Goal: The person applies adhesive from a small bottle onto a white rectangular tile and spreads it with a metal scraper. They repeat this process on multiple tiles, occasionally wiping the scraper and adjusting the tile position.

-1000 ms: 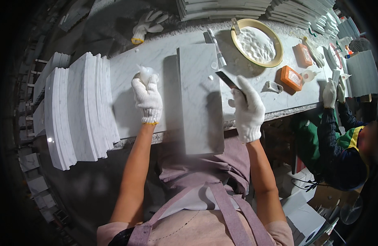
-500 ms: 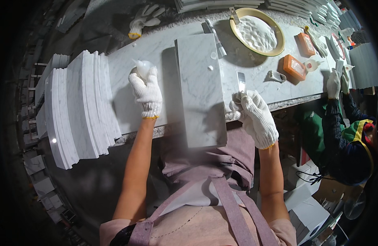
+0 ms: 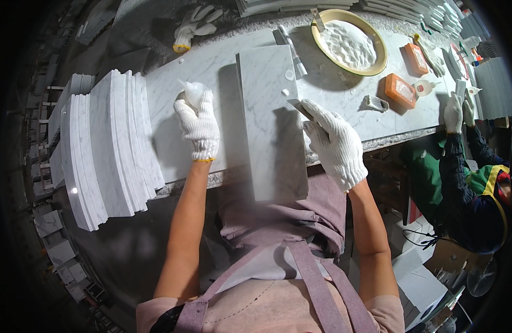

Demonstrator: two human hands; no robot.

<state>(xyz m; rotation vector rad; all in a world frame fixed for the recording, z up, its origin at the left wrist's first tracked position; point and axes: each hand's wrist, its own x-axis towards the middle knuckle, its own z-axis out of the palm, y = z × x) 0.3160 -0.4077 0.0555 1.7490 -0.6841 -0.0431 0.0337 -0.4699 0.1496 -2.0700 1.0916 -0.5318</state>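
A grey-veined white marble slab [image 3: 274,150] lies in front of me, its near end jutting past the table edge over my lap. On its far part sit a small white dab [image 3: 285,92] and a translucent round spot [image 3: 289,74]. In a white knitted glove, my left hand [image 3: 201,129] grips a translucent squeeze bottle [image 3: 195,93] with a pointed tip, left of the slab. My right hand [image 3: 338,145], gloved too, is closed on a flat metal scraper [image 3: 299,109]. Its blade reaches the slab's right edge, near the white dab; contact cannot be made out.
Marble pieces [image 3: 109,150] stand stacked at left. Beyond the slab are a yellow basin [image 3: 382,55] of white powder, orange blocks [image 3: 400,91], a marker-like tube [image 3: 292,50] and a loose glove [image 3: 195,28]. A co-worker's gloved hands [image 3: 453,114] work at far right.
My right hand has moved left and away from me, bringing the scraper from beside the slab to its right edge; the blade has turned leftward. My left hand stays put with the bottle.
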